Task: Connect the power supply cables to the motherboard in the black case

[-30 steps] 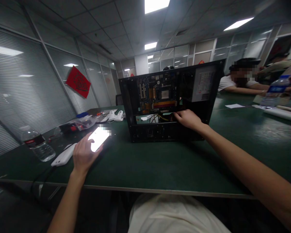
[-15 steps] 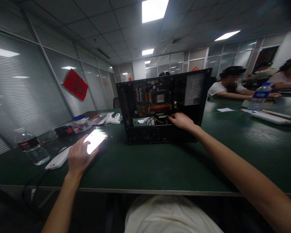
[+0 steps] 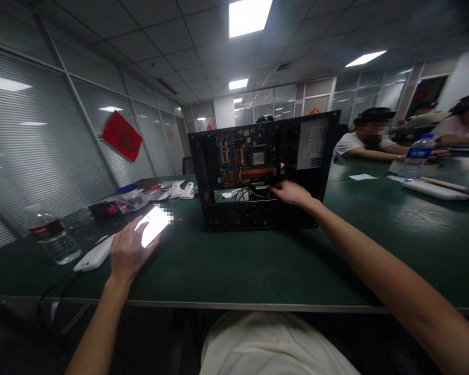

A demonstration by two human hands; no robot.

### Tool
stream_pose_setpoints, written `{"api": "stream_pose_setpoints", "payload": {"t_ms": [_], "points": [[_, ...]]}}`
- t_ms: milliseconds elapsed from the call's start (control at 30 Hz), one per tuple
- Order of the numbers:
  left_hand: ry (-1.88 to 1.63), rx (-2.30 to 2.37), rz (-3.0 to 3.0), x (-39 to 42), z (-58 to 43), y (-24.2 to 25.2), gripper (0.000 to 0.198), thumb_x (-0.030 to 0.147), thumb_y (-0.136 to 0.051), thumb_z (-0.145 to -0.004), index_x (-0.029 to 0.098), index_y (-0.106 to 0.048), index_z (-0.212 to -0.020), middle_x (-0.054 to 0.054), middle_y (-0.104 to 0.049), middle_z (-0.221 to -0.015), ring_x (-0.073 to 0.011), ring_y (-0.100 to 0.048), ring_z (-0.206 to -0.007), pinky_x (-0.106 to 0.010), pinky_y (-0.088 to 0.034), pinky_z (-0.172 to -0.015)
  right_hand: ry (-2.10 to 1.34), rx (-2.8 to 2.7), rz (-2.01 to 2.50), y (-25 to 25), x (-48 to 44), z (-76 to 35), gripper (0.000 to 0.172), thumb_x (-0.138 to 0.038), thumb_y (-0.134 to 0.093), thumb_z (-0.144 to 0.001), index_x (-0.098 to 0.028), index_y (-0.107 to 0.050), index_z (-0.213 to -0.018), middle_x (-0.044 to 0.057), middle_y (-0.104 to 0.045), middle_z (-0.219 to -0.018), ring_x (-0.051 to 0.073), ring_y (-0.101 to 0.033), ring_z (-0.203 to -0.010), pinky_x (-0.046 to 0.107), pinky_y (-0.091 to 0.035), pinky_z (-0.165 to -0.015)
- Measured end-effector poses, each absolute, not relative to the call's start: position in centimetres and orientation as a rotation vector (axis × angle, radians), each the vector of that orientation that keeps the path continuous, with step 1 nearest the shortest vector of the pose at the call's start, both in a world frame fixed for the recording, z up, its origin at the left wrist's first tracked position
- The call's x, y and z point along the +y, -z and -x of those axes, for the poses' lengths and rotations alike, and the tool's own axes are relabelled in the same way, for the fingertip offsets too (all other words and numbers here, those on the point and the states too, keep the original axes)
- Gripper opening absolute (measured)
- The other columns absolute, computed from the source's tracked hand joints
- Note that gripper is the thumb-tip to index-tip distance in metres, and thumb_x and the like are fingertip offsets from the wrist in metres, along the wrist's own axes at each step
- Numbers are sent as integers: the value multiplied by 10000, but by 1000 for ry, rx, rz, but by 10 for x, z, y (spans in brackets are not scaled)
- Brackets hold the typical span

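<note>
A phone [image 3: 153, 227] with a brightly glowing screen is held in my left hand [image 3: 128, 247], the thumb lying over its near edge. Ahead of me a black computer case [image 3: 258, 216] stands on its side on the table, its open face toward me. Inside it are a motherboard [image 3: 250, 156] and a power supply [image 3: 311, 145] with a label. My right hand [image 3: 294, 195] reaches into the gap below the motherboard, fingers bent, beside some thin cables [image 3: 243, 195]. Its fingertips are in shadow, and what they grip there cannot be made out.
On the green table [image 3: 234, 271], a water bottle [image 3: 54, 234] and a white power bank-like box [image 3: 94, 255] are at left, behind them a plastic bag [image 3: 121, 204]. At right stand another bottle [image 3: 418, 156] and a white device [image 3: 433, 190]. A person [image 3: 369, 140] sits beyond.
Almost nothing differs. The phone and both hands stay in place, with only a slight shift of the view.
</note>
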State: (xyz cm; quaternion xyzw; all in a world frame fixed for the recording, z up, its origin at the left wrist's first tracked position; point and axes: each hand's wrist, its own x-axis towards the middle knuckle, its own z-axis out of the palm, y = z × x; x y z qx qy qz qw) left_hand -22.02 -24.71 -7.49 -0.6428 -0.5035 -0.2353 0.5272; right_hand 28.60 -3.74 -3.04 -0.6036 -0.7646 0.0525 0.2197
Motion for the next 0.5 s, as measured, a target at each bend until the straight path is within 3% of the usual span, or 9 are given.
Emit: {"api": "stream_pose_setpoints", "payload": {"t_ms": [133,267,367,500], "points": [[586,-1255,1556,-247,222,75,509,396,-682,-976,122,-549,-1382,-250,-689,-1364,-380,-719,-1149,-478,-561,-910,-356,-2178,1616,28,-22,-285,380,-339,-555,-1037,-152,-756,-1300,130,-716,-1380,290,-674,-1253,328,-493,-1092],[595,-1308,1588,-248,228,77,523,420,-652,-992,115,-538,-1401,-248,-680,-1380,-380,-707,-1192,-474,-558,-939,-615,-2220,1483,25,-18,-285,342,-252,-605,-1002,-172,-763,-1295,113,-701,-1411,271,-663,-1293,345,-488,-1137],[599,-1413,1612,-250,231,77,547,444,-608,-1000,104,-529,-1421,-266,-656,-1408,-403,-684,-1231,-502,-547,-972,-822,-2235,1395,25,-20,-290,303,-224,-605,-997,-199,-786,-1238,102,-739,-1347,254,-707,-1219,340,-558,-1041],[645,-1695,1599,-250,233,76,615,498,-573,-968,100,-533,-1435,-288,-679,-1346,-436,-694,-1183,-517,-561,-908,-958,-2363,1566,23,-18,-298,265,-202,-589,-988,-135,-798,-1136,136,-808,-1070,232,-778,-919,328,-609,-837]]}}
